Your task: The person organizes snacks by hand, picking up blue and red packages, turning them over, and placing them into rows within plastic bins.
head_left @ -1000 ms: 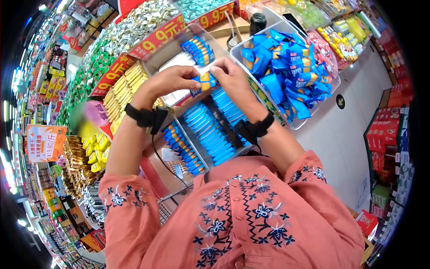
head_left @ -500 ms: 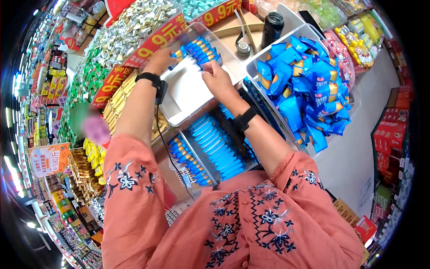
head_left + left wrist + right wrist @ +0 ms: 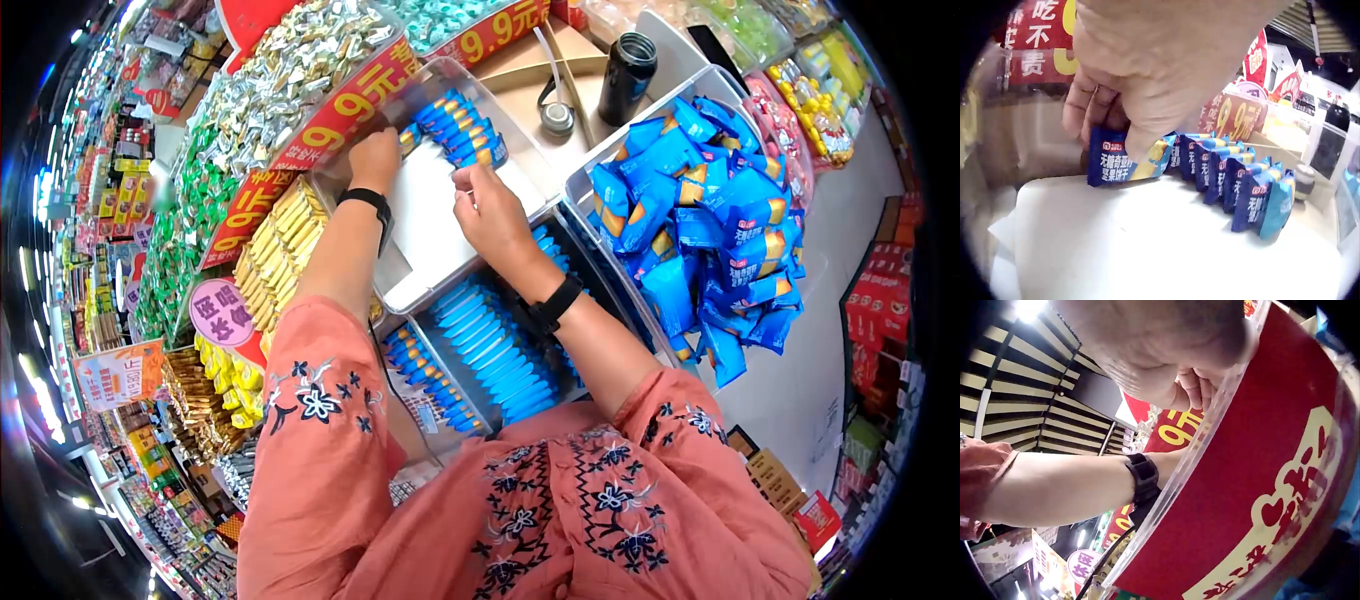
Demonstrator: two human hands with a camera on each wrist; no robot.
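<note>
In the left wrist view my left hand (image 3: 1147, 69) pinches a blue biscuit packet (image 3: 1113, 164) between thumb and fingers, low over a white board (image 3: 1147, 244). Beside it a row of upright blue packets (image 3: 1210, 169) runs to the right. The head view has my left hand (image 3: 375, 160) at the left wall of the clear bin (image 3: 400, 290). My right hand (image 3: 492, 212) hangs over the board near the row's front end, its fingers loosely curled, with nothing visible in them. In the right wrist view the right hand (image 3: 1166, 356) is above the bin's red-labelled side (image 3: 1241, 487).
A bin of loose blue packets (image 3: 700, 230) stands to the right. Below are compartments of lined-up blue packets (image 3: 490, 340). A black bottle (image 3: 627, 78) and a round-ended tool (image 3: 557, 118) lie beyond. Yellow-wrapped sticks (image 3: 280, 235) and red price signs (image 3: 355, 90) are on the left.
The packet held between both hands a second ago is no longer there; the left hand went to the bin's far left side. The right hand moved back, away from the left one.
</note>
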